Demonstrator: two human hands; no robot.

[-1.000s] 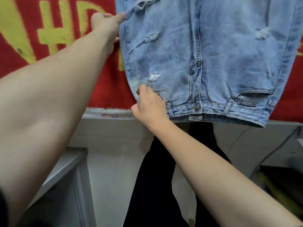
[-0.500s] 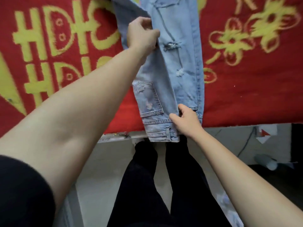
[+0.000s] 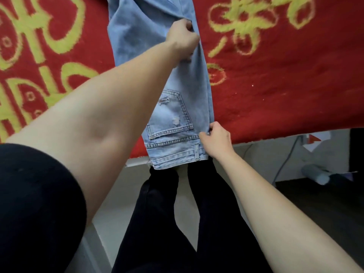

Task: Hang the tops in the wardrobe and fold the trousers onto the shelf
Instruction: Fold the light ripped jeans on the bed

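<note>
Head view, looking down over both outstretched arms at a red blanket [image 3: 275,91] with yellow-green patterns, spread flat and filling the upper part of the scene. At far left a black sleeve [image 3: 35,203] covers the upper left arm, and the bare forearm runs up and to the right from it. Pale blue jeans [image 3: 177,115] lie on the blanket, folded lengthwise into a narrow strip with a back pocket facing up and the waistband hanging just past the blanket's near edge. The left hand [image 3: 182,39] is closed in a fist on the denim at the strip's right edge, well up the leg. The right hand [image 3: 215,141] pinches that same right edge just above the waistband, thumb and fingers pressed together on the cloth. Below the waistband stand the person's legs in black trousers [image 3: 197,223] on a pale floor [image 3: 266,160]. A grey cable [image 3: 285,160] trails across the floor at far right.
</note>
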